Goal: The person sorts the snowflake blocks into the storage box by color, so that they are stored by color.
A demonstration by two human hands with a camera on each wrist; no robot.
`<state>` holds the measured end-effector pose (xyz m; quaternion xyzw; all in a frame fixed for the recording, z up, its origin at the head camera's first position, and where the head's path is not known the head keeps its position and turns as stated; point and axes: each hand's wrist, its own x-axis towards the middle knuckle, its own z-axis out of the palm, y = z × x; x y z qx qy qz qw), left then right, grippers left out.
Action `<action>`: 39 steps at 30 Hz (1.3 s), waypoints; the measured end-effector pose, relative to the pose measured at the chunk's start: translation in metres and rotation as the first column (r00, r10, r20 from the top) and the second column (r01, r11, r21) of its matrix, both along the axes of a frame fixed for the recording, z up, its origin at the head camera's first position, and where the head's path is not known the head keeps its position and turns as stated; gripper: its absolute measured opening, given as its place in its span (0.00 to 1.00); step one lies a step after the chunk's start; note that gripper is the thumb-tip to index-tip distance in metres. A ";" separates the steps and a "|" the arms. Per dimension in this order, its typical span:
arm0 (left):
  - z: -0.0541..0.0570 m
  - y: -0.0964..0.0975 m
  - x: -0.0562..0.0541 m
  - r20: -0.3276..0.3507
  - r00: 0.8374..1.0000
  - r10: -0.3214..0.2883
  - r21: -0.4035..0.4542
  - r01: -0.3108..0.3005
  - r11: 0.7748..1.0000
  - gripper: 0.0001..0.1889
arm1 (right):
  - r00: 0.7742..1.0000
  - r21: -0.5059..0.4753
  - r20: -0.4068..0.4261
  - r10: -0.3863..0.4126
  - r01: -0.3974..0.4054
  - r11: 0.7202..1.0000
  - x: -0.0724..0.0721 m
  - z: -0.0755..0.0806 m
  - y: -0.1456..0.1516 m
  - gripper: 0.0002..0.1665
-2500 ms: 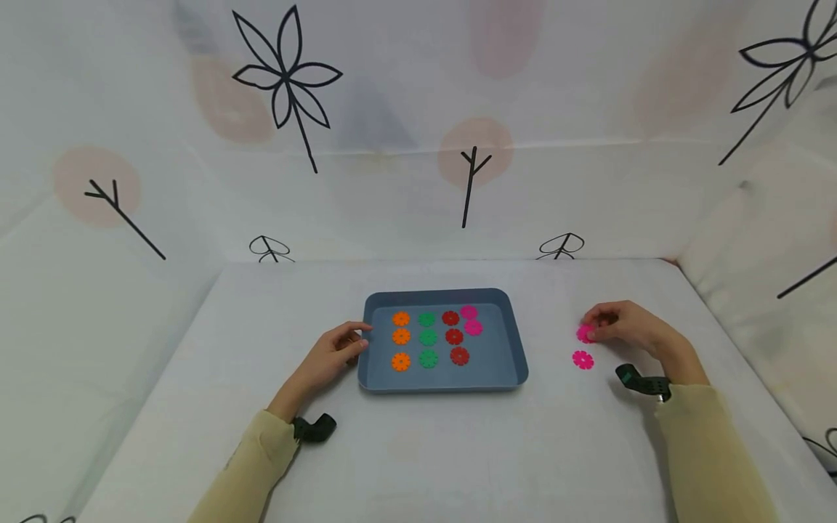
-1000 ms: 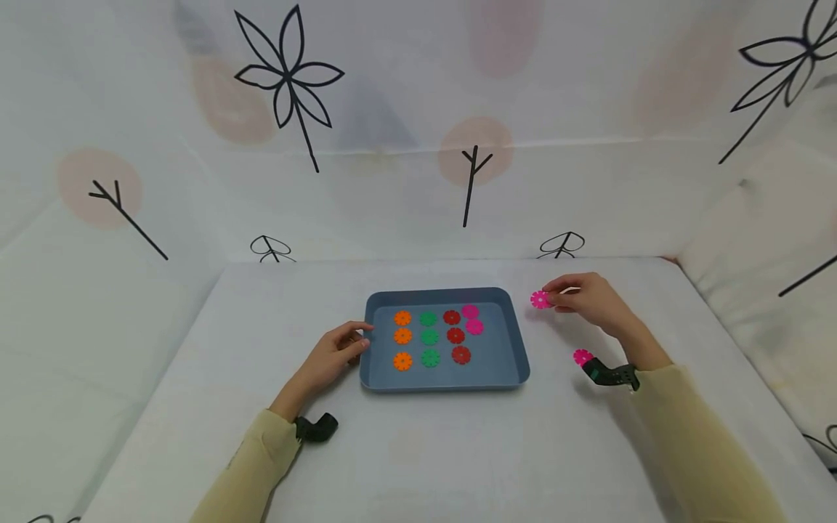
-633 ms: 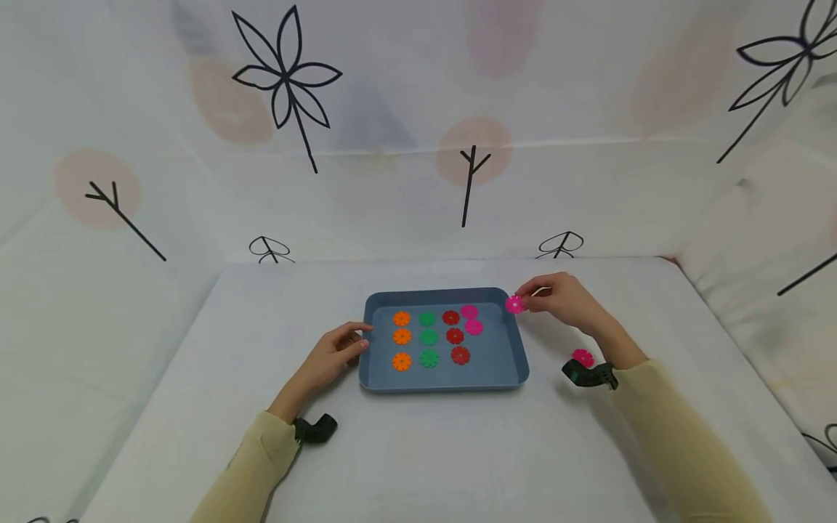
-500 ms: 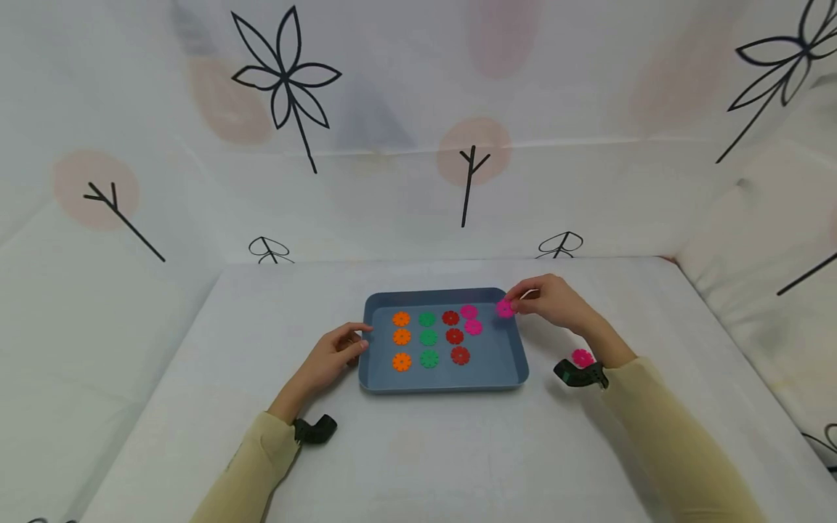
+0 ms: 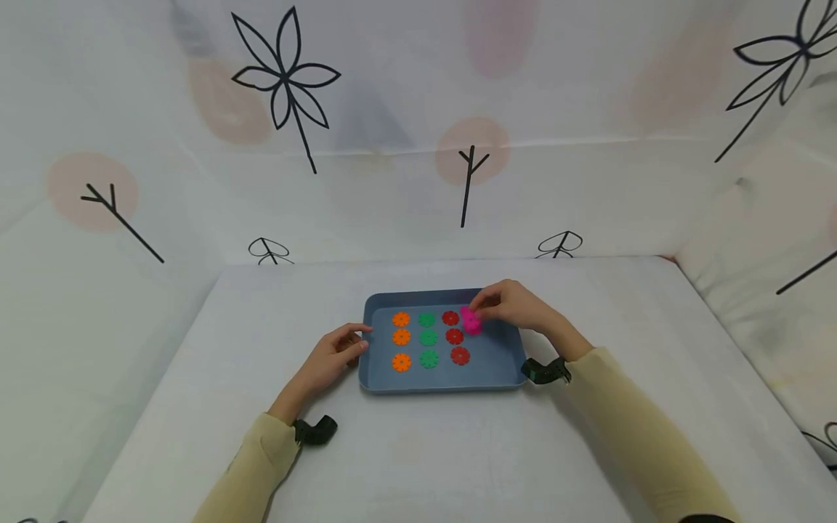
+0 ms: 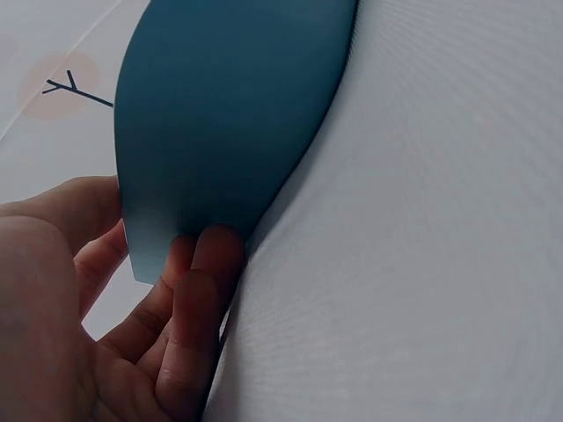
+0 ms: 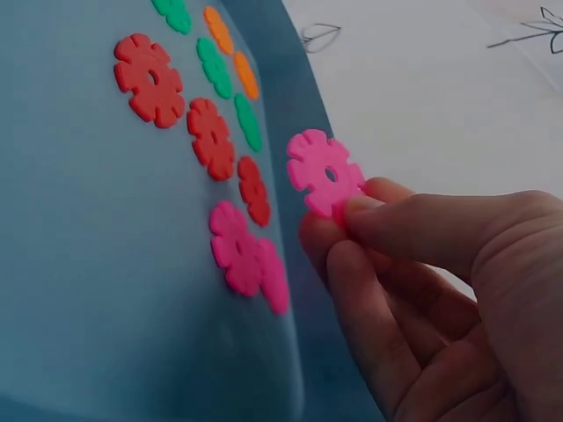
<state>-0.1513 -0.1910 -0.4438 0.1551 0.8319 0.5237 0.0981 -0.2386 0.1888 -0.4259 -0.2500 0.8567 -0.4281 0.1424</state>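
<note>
My right hand (image 5: 513,305) pinches a pink flower-shaped notched disc (image 7: 317,171) between thumb and fingers, over the back right of the blue-grey tray (image 5: 441,386). Seen from the right wrist, a pink disc (image 7: 233,246) and a second pink disc (image 7: 274,277) lie overlapping in the tray below it. Beside them runs a column of red discs (image 5: 454,336), then green discs (image 5: 428,337) and orange discs (image 5: 402,336). At the tray's left side my left hand (image 5: 335,354) grips the edge, one finger over the rim and others curled against the outer wall (image 6: 220,132).
The tray stands on a white-covered table (image 5: 418,457). Behind and beside it rises a pale cloth wall (image 5: 379,203) with printed plants. Dark wrist cameras, left (image 5: 316,430) and right (image 5: 545,371), sit close to the tray.
My right hand has picked a pink disc off the table at right and carried it left over the tray. The other loose pink disc is now hidden behind the right arm. The left hand stays put.
</note>
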 end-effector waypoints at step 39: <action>-0.004 0.001 0.003 -0.011 1.000 0.001 0.020 -0.001 1.000 0.18 | 0.981 0.182 0.023 0.191 -0.192 0.964 0.001 -0.003 -0.006 0.06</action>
